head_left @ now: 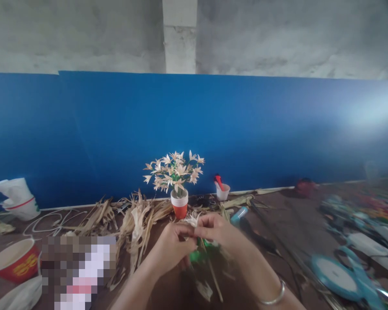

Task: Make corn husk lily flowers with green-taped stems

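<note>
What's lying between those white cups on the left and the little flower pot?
From the white cups to the flower pot, the head view shows loops of white cord, then a spread of dry, husk-like leaves reaching close to the pot.

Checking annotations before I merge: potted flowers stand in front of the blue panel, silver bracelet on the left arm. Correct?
One fix: the silver bracelet is on the right arm, as the head view shows. The potted flowers do stand in front of the blue panel.
</note>
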`<state>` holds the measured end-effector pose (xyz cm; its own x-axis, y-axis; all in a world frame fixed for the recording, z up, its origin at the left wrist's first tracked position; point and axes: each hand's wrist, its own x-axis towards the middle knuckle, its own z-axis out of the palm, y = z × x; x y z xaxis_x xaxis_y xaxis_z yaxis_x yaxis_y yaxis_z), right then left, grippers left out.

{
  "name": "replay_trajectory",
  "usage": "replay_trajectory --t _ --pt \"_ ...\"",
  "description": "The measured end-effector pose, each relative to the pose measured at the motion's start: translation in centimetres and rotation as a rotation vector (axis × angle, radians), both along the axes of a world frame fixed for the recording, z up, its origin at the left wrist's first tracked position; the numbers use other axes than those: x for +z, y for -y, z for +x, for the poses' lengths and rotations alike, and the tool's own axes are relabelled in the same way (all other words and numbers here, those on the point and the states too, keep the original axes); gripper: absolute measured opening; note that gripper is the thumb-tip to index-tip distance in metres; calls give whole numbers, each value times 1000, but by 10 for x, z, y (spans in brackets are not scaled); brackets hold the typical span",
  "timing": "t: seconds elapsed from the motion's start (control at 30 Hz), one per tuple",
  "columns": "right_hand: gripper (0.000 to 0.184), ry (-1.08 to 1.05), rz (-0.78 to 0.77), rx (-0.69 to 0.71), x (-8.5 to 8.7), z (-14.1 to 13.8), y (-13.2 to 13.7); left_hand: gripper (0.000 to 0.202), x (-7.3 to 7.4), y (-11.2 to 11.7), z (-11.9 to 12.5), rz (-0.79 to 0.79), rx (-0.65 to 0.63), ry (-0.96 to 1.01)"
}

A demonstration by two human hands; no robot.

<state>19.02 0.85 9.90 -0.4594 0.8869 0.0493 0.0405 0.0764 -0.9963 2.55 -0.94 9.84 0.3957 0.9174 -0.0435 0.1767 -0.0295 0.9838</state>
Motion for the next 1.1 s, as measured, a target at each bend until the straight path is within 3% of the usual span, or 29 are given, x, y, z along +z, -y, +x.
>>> replay_trajectory --t 0.07,0.17,0.3,0.5,0.7,0.93,1.1 --pt "35 37 3 -1 2 -1 2 11 0 1 0 36 35 -46" --pt "36 52 -7 -13 5 -1 3 10 -2 1 4 -29 67 0" --pt "37 29 -32 3 6 3 4 6 -2 -1 6 -134 19 127" --pt "39 -36 -91 58 5 2 3 13 4 1 -1 -157 -70 72" --pt "34 0 -54 -99 0 -2 1 26 -5 -1 3 -146 33 62" --pt "23 127 -37 -136 -2 1 3 25 -8 -1 -1 -323 -73 228" --pt "21 261 -49 -261 3 -3 5 27 -11 -3 4 -243 -8 152"
